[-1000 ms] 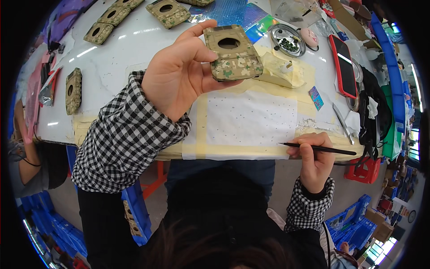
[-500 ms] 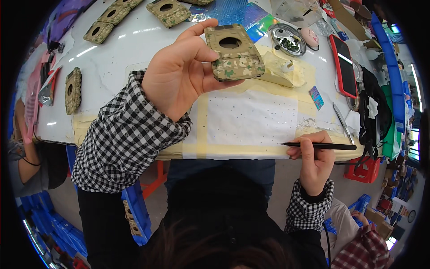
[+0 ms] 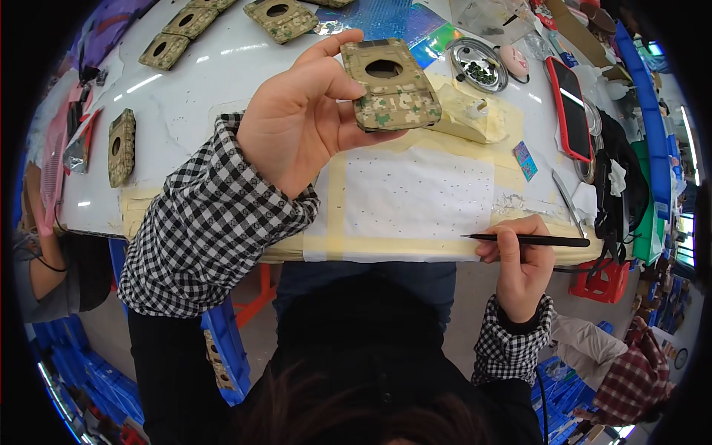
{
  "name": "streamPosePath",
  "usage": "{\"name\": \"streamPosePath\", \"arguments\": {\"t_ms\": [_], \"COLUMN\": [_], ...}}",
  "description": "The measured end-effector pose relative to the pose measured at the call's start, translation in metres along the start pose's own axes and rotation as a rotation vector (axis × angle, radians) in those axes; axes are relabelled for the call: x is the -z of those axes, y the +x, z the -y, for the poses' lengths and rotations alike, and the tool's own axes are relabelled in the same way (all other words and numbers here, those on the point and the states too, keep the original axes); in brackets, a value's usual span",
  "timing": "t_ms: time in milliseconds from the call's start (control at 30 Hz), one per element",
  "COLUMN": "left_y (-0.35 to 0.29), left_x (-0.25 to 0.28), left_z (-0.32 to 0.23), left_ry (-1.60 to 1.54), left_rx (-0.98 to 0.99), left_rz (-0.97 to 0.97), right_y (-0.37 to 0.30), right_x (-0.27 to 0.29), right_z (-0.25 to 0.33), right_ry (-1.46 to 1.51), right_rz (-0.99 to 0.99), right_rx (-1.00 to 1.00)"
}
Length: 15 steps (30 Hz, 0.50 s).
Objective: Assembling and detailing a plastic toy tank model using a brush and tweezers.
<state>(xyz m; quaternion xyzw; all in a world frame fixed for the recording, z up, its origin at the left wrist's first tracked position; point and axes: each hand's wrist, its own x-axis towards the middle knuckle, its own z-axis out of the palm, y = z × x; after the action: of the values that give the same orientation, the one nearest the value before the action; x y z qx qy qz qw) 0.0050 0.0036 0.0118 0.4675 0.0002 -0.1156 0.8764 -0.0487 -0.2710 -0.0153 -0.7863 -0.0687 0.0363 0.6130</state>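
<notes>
My left hand [image 3: 300, 111] holds up a camouflage model tank hull [image 3: 406, 108] by its edges, thumb on the near left side. The hull is a flat, rounded block in tan, green and brown, with a round hole in its top. Low at the right, my right hand [image 3: 522, 259] pinches slim black pointed tweezers [image 3: 556, 241] between thumb and fingers. Their tip points left over the near right part of a white sheet [image 3: 415, 193] taped to the table. Tiny dark specks are scattered across that sheet.
More camouflage hulls lie at the far left, with one hull [image 3: 122, 148] at the left. Right of the held hull sit a taped block [image 3: 467, 122], a clear dish [image 3: 480, 63] of small dark parts, a red-cased phone [image 3: 568, 107] and a metal tool [image 3: 569, 196]. Another person [image 3: 630, 363] is at lower right.
The held hull has shifted very slightly to the right. The tweezers stay nearly where they were. At lower right, the other person in the checked shirt has moved.
</notes>
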Motion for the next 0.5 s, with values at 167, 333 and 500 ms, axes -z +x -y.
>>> {"name": "streamPosePath", "arguments": {"t_ms": [167, 333, 500], "left_y": [-0.0001, -0.0002, 0.0000], "left_x": [0.0001, -0.0010, -0.0009], "left_z": [0.0005, 0.0002, 0.0018], "left_ry": [-0.007, -0.002, -0.010], "left_rx": [0.001, 0.004, 0.002], "left_rz": [0.001, -0.010, -0.006], "right_y": [0.0003, 0.0003, 0.0014], "right_x": [-0.0002, 0.0006, 0.0050], "right_z": [0.0001, -0.0001, 0.0000], "right_ry": [0.001, 0.015, 0.019], "right_rz": [0.004, 0.013, 0.015], "right_rx": [-0.002, 0.004, 0.016]}}
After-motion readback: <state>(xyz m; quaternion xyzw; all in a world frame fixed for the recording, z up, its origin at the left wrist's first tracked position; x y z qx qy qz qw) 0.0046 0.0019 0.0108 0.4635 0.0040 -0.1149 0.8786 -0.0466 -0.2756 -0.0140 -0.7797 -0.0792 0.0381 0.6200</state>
